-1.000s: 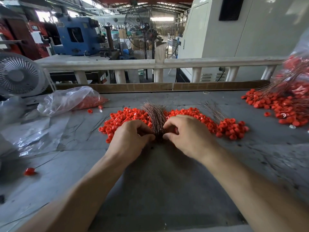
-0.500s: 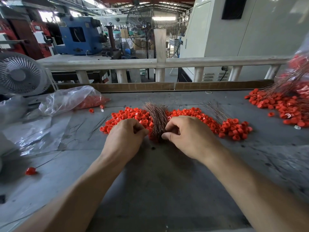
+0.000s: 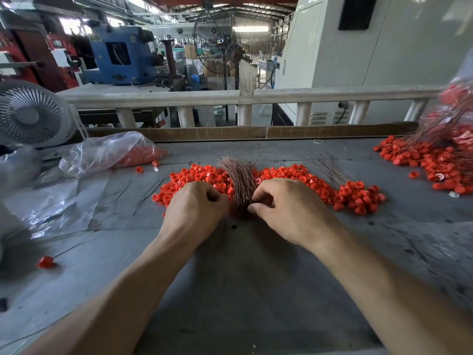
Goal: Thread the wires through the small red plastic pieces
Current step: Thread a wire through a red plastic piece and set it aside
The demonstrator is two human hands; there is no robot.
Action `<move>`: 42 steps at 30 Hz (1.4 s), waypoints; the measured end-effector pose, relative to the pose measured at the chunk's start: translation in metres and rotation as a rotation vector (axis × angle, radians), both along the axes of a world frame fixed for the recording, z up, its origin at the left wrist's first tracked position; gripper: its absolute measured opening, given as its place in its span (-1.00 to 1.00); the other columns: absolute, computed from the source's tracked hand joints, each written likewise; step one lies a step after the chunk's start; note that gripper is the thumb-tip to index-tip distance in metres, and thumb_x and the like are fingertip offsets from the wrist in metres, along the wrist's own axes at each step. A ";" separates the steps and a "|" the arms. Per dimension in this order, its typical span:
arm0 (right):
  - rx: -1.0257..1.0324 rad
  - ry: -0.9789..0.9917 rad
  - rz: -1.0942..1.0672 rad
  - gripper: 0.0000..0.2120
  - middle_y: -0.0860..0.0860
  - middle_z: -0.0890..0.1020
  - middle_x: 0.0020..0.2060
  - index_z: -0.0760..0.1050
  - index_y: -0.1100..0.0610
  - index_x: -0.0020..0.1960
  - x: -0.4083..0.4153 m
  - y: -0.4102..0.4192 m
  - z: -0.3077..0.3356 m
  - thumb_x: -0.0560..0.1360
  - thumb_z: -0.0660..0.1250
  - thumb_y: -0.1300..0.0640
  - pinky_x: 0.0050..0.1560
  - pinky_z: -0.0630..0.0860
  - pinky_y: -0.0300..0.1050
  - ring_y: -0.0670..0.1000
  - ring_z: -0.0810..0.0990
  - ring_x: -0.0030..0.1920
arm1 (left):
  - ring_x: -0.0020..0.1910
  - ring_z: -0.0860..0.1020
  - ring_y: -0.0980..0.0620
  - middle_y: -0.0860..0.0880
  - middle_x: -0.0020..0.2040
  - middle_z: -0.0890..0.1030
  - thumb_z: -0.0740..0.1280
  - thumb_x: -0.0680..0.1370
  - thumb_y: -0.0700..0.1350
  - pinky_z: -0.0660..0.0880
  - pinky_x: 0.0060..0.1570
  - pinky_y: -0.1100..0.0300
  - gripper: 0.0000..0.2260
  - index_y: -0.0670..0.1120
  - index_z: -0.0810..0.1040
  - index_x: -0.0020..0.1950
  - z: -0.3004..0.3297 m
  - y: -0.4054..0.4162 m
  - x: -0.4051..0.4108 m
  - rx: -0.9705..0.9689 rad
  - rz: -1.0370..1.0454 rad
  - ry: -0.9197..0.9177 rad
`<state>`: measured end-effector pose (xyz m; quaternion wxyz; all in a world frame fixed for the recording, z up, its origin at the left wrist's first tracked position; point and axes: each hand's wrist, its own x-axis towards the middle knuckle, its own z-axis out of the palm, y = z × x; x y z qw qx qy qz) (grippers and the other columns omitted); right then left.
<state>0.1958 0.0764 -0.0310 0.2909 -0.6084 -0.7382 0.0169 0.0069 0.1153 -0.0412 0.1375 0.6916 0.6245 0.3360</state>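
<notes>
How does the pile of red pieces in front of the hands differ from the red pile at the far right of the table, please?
The middle pile is loose pieces with one thick wire bundle standing among them; the right pile has thin wires spread across it. The middle pile lies in the open between both hands; the right pile spills from a clear bag at the picture's edge. Both hold small red plastic pieces on the same grey table.

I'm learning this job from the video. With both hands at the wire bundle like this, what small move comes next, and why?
Probably tease one wire free of the wire bundle with the right hand: both hands, left hand included, are curled at its base among the red pieces, no single wire visibly separated.
</notes>
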 end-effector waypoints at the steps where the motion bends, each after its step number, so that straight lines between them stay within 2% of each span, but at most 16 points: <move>1: 0.010 0.007 0.003 -0.85 -0.19 0.52 -0.23 0.61 -0.04 -0.05 0.000 0.000 0.001 0.52 0.46 -0.10 -0.22 0.34 -0.18 -0.13 0.46 -0.18 | -0.37 0.55 0.12 0.08 -0.40 0.60 0.39 0.49 0.01 0.35 -0.48 0.21 -0.77 -0.03 0.58 -0.35 0.003 -0.002 -0.001 0.028 0.016 -0.007; 4: 0.076 0.069 0.018 -0.89 -0.17 0.56 -0.15 0.62 -0.03 0.01 0.000 0.000 0.004 0.53 0.47 -0.02 -0.09 0.45 -0.12 -0.11 0.48 -0.12 | -0.36 0.52 0.11 0.12 -0.38 0.57 0.35 0.48 0.01 0.30 -0.46 0.19 -0.80 0.00 0.52 -0.34 0.012 -0.012 -0.002 0.138 0.026 -0.011; 9: 0.232 0.141 0.136 -0.71 -0.12 0.57 0.13 0.61 0.04 0.26 -0.006 -0.001 0.011 0.54 0.47 0.15 0.08 0.43 -0.29 -0.18 0.49 0.02 | -0.39 0.48 0.10 0.08 -0.41 0.53 0.30 0.48 0.08 0.34 -0.45 0.15 -0.80 0.03 0.48 -0.30 0.020 -0.028 0.006 0.293 -0.082 0.021; 13: 0.289 0.212 0.227 -0.87 -0.05 0.63 0.10 0.69 0.11 0.07 -0.010 -0.001 0.013 0.53 0.46 0.22 0.20 0.51 -0.13 -0.04 0.58 0.16 | -0.35 0.48 0.14 0.18 -0.34 0.54 0.33 0.51 0.06 0.30 -0.46 0.33 -0.80 0.07 0.45 -0.29 0.019 -0.030 0.009 0.363 -0.226 -0.033; 17: 0.249 0.266 0.283 -0.93 -0.06 0.65 0.05 0.69 0.12 0.01 -0.007 -0.002 0.017 0.53 0.47 0.21 0.18 0.48 -0.24 -0.08 0.61 0.13 | -0.36 0.50 0.14 0.22 -0.29 0.57 0.42 0.57 -0.03 0.32 -0.43 0.41 -0.80 0.07 0.54 -0.26 0.019 -0.028 0.007 0.399 -0.273 -0.165; 20: 0.217 0.292 0.304 -0.93 -0.07 0.68 -0.01 0.67 0.13 0.02 -0.007 -0.003 0.017 0.55 0.46 0.16 0.09 0.51 -0.26 -0.12 0.63 0.06 | -0.38 0.48 0.10 0.12 -0.32 0.57 0.39 0.60 0.04 0.33 -0.44 0.34 -0.78 0.04 0.58 -0.23 0.020 -0.027 0.007 0.377 -0.311 -0.207; 22: 0.236 0.361 0.258 -0.95 -0.11 0.68 -0.13 0.66 0.10 0.01 -0.005 -0.003 0.015 0.57 0.44 0.15 -0.07 0.50 -0.34 -0.16 0.64 -0.09 | -0.37 0.52 0.02 0.02 -0.33 0.59 0.29 0.64 0.19 0.44 -0.41 0.11 -0.64 -0.03 0.59 -0.20 0.023 -0.026 0.004 0.326 -0.331 -0.243; 24: 0.244 0.494 0.209 -0.96 -0.11 0.69 -0.20 0.63 0.06 0.00 -0.003 -0.004 0.015 0.60 0.40 0.15 -0.17 0.58 -0.25 -0.13 0.67 -0.17 | -0.34 0.54 -0.05 -0.02 -0.32 0.60 0.17 0.66 0.26 0.45 -0.41 0.01 -0.53 -0.06 0.57 -0.21 0.024 -0.022 -0.002 0.296 -0.229 -0.221; 26: 0.267 0.695 0.185 -0.92 -0.05 0.71 -0.17 0.57 0.04 0.00 -0.001 -0.004 0.017 0.65 0.32 0.17 -0.24 0.65 -0.11 -0.05 0.72 -0.13 | -0.31 0.55 -0.06 0.01 -0.28 0.59 0.17 0.66 0.12 0.47 -0.33 0.04 -0.64 -0.04 0.54 -0.21 0.024 -0.013 -0.014 0.254 -0.044 -0.087; 28: 0.339 0.857 0.166 -0.87 0.00 0.72 -0.17 0.52 0.02 0.00 0.001 -0.006 0.021 0.67 0.26 0.19 -0.29 0.64 -0.14 -0.01 0.74 -0.13 | -0.14 0.61 -0.13 -0.01 -0.05 0.64 0.18 0.60 -0.05 0.56 -0.05 -0.06 -0.80 0.03 0.61 -0.02 0.022 -0.001 -0.025 0.092 0.074 0.060; 29: 0.363 0.917 0.161 -0.86 0.03 0.71 -0.18 0.51 0.02 0.00 0.002 -0.007 0.024 0.68 0.24 0.20 -0.30 0.63 -0.15 0.02 0.74 -0.14 | -0.04 0.61 -0.18 -0.05 0.06 0.64 0.19 0.56 -0.09 0.54 0.04 -0.07 -0.77 0.04 0.61 0.09 0.021 0.003 -0.028 -0.019 0.101 0.118; 31: 0.367 1.014 0.142 -0.85 0.07 0.70 -0.20 0.51 0.03 0.00 0.003 -0.008 0.026 0.69 0.23 0.21 -0.35 0.61 -0.16 0.06 0.74 -0.19 | 0.01 0.56 -0.21 -0.13 0.08 0.60 0.22 0.51 -0.14 0.45 -0.03 0.03 -0.79 -0.03 0.56 0.09 0.017 0.009 -0.031 -0.180 0.111 0.141; 36: 0.306 1.168 0.053 -0.89 0.04 0.65 -0.31 0.53 0.13 0.01 0.006 -0.007 0.025 0.68 0.25 0.21 -0.48 0.58 -0.10 0.09 0.67 -0.38 | 0.10 0.53 -0.22 -0.11 0.08 0.56 0.23 0.50 -0.19 0.40 -0.02 -0.01 -0.82 -0.04 0.52 0.06 0.012 0.006 -0.022 -0.233 0.051 -0.055; 38: 0.269 1.255 0.022 -0.89 0.03 0.64 -0.34 0.53 0.13 0.01 0.006 -0.006 0.026 0.68 0.25 0.21 -0.52 0.54 -0.11 0.06 0.63 -0.44 | 0.21 0.53 -0.22 -0.13 0.17 0.59 0.24 0.49 -0.21 0.47 0.13 -0.03 -0.68 -0.02 0.54 0.21 0.013 0.004 -0.018 -0.253 0.009 -0.132; 40: 0.210 1.333 0.001 -0.89 0.02 0.63 -0.38 0.53 0.14 0.00 0.005 -0.004 0.026 0.68 0.26 0.21 -0.55 0.51 -0.14 0.02 0.59 -0.49 | 0.33 0.49 -0.22 -0.15 0.35 0.54 0.23 0.49 -0.24 0.45 0.34 -0.14 -0.48 0.00 0.43 0.45 0.011 0.002 -0.014 -0.277 -0.006 -0.189; 42: 0.147 1.391 -0.007 -0.88 0.02 0.63 -0.39 0.53 0.15 -0.01 0.004 -0.003 0.026 0.68 0.26 0.22 -0.57 0.49 -0.16 0.00 0.57 -0.50 | 0.35 0.49 -0.18 -0.11 0.41 0.49 0.23 0.48 -0.27 0.45 0.36 -0.13 -0.35 0.04 0.31 0.57 0.011 0.000 -0.012 -0.287 0.005 -0.251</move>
